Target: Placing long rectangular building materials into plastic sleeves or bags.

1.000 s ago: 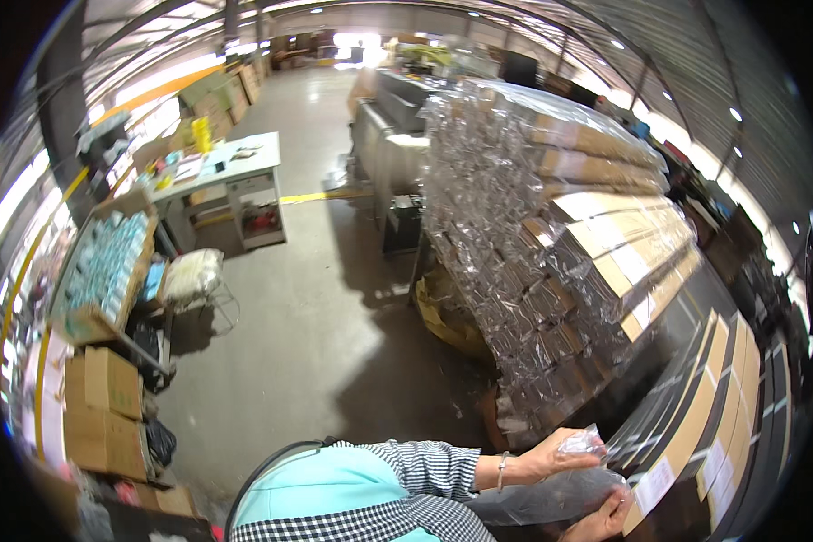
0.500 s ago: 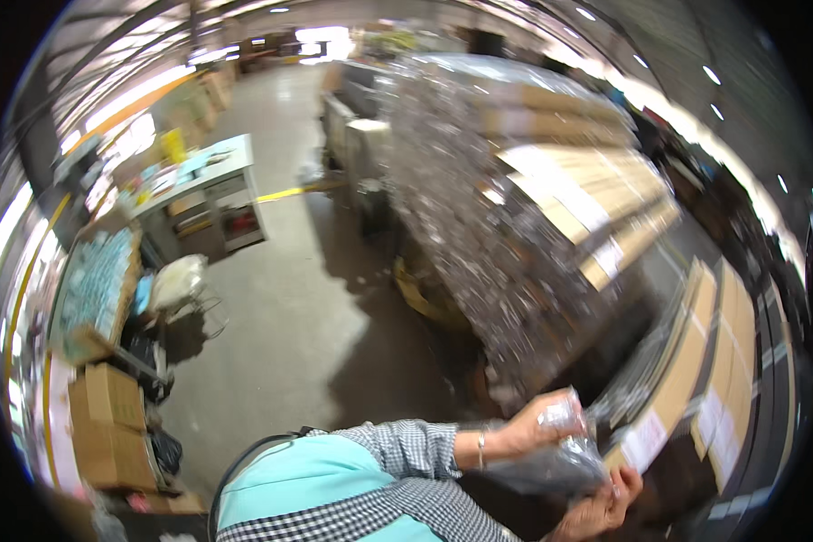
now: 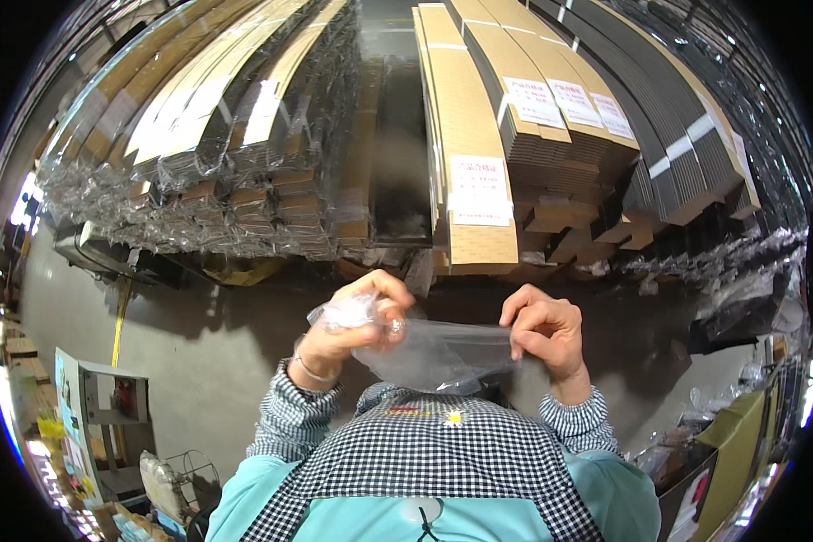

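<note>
A sheet of clear plastic film (image 3: 447,354) is stretched between my two hands, in front of my checked apron. My left hand (image 3: 357,321) is closed round a bunched part of the film, with crumpled plastic over its fingers. At the film's other end my right hand (image 3: 548,330) pinches its edge between thumb and fingers. Just beyond my hands lie stacks of long cardboard-brown packs; the nearest pack (image 3: 470,126) has a white label (image 3: 481,191) on its end.
Film-wrapped stacks (image 3: 285,194) of long packs rise at the far left. More labelled packs (image 3: 524,63) and dark grey strapped bundles (image 3: 668,117) are at the far right. A desk (image 3: 108,397) stands at the left, and a cardboard box (image 3: 732,434) at the lower right.
My view has swung right, from the aisle and desk to face the stacks. My hands have drawn apart, and the film now spreads between them.
</note>
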Available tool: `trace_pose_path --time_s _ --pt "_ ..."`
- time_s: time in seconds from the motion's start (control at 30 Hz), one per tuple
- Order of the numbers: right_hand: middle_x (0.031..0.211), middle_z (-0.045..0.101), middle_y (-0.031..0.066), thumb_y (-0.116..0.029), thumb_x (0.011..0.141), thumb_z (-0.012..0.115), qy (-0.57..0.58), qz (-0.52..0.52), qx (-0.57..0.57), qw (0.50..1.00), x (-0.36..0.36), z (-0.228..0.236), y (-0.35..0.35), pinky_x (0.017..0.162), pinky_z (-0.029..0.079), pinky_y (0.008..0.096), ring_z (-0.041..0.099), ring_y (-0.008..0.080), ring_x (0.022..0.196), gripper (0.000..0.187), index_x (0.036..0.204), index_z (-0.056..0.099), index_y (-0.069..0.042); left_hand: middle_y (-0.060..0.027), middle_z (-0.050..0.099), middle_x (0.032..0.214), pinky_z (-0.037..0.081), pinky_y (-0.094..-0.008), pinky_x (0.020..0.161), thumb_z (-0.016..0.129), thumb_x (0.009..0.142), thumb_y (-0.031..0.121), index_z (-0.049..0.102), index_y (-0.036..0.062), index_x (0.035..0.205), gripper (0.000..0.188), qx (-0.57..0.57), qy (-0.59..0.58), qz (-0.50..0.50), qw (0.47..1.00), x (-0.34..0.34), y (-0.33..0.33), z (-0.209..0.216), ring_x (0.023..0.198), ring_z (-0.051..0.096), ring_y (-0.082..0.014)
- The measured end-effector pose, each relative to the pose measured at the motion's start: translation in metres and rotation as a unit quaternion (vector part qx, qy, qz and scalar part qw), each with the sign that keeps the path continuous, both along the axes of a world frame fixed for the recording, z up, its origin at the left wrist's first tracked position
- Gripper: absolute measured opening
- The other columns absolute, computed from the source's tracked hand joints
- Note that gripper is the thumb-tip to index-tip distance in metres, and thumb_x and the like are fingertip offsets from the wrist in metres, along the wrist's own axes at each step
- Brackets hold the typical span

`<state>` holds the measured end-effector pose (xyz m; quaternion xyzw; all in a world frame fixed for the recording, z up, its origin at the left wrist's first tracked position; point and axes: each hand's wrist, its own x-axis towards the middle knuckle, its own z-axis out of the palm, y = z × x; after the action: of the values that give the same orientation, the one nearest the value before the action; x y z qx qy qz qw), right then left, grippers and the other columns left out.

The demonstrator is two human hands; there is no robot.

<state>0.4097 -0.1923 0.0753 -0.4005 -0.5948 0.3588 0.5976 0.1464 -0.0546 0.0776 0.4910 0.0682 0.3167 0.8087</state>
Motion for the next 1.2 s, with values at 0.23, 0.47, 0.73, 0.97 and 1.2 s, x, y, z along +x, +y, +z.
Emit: trace_pose_path --time_s 0.23,0.47,0.73,0.97,1.2 --pt "0.079 0.064 0.0121 -0.008 0.078 0.064 -0.493 -0.234 0.074 0.835 0.047 -0.055 0.039 0.07 0.048 0.0372 0.059 0.0318 0.072 0.006 0.079 0.062 -0.003 -0.0099 0.061 0.09 0.052 -0.0386 0.061 0.056 0.072 -0.007 0.065 0.003 0.098 0.029 0.707 0.27 0.095 0.647 0.058 0.059 -0.025 0.074 0.065 -0.0304" --pt "0.078 0.055 0.0056 -0.007 0.092 0.053 -0.106 -0.272 0.125 0.948 0.027 -0.035 0.069 0.058 0.039 0.0274 0.045 0.0129 0.062 0.008 0.087 0.052 -0.002 -0.0023 0.06 0.074 0.045 -0.0253 0.061 0.069 0.085 0.007 0.063 0.0013 0.086 0.008 0.391 0.065 0.088 0.914 0.072 0.068 -0.013 0.065 0.056 -0.0128" --pt "0.087 0.056 0.0116 -0.001 0.095 0.051 -0.196 -0.329 0.104 0.918 0.033 -0.05 0.1 0.075 0.046 0.0321 0.057 0.0261 0.079 0.001 0.094 0.052 0.0 -0.0085 0.064 0.082 0.05 -0.0335 0.074 0.065 0.088 0.009 0.063 0.0007 0.093 0.01 0.431 0.222 0.105 0.868 0.073 0.09 -0.049 0.078 0.063 -0.0215" --pt "0.104 0.062 0.0103 -0.003 0.098 0.052 -0.02 -0.347 0.067 0.935 0.036 -0.074 0.156 0.087 0.045 0.0296 0.058 0.019 0.094 0.004 0.099 0.054 0.0 -0.0022 0.066 0.087 0.046 -0.0265 0.07 0.061 0.095 0.01 0.064 0.0017 0.097 0.01 0.308 0.106 0.375 0.868 0.118 0.096 -0.043 0.078 0.057 -0.0111" --pt "0.101 0.061 0.0106 0.001 0.094 0.055 -0.116 -0.355 0.156 0.914 0.029 -0.052 0.136 0.086 0.046 0.0315 0.059 0.0215 0.093 0.003 0.093 0.056 -0.002 -0.0116 0.066 0.089 0.049 -0.0327 0.074 0.07 0.082 0.006 0.064 0.0017 0.097 0.017 0.3 0.205 0.296 0.884 0.085 0.065 -0.053 0.082 0.065 -0.0218"
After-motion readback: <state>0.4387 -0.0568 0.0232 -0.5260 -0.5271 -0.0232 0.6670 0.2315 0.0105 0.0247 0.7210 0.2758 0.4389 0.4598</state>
